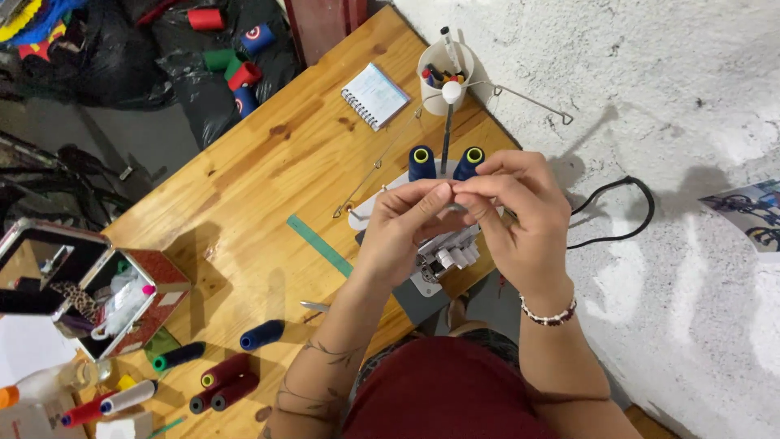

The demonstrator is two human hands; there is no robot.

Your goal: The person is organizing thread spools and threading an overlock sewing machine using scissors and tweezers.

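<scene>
- We've got both hands up over the serger (443, 252), the white/grey sewing machine at the desk (268, 171) edge nearest us. That machine is our landmark.
- Left hand (402, 232) & right hand (520, 215) meet fingertip to fingertip just above the serger. Fingers pinched together on sth very thin, prob. a thread end; the thread itself is too fine to see, so we can't tell for sure what's gripped.
- Two navy thread cones (445, 162) stand upright on the serger's far side, touching the hands' outline. Thread-guide rod (447, 130) rises between them, wire arms spread out to both sides.
- Risks, as we judge them:
  - Pinch is tiny; a slip = lost thread end.
  - Hands sit right next to the cones and rod; a knock w/ a knuckle could tip a cone or bend a wire arm.
  - Pulling too hard could snap the thread or drag a cone off its pin.
  - Serger sits at the desk edge, partly overhanging on our side; leaning on it could shift it.
- Beyond the serger: white cup of pens (443, 77), spiral notepad (375, 95) beside it.
- Left of the serger: green ruler (318, 244) flat on the desk, then loose spools (223, 378) nearer us; those lie on their sides and could roll. Open tin box (122, 305) further left.
- Black cable (617, 211) loops on the floor right of the serger; snag hazard for feet.
</scene>
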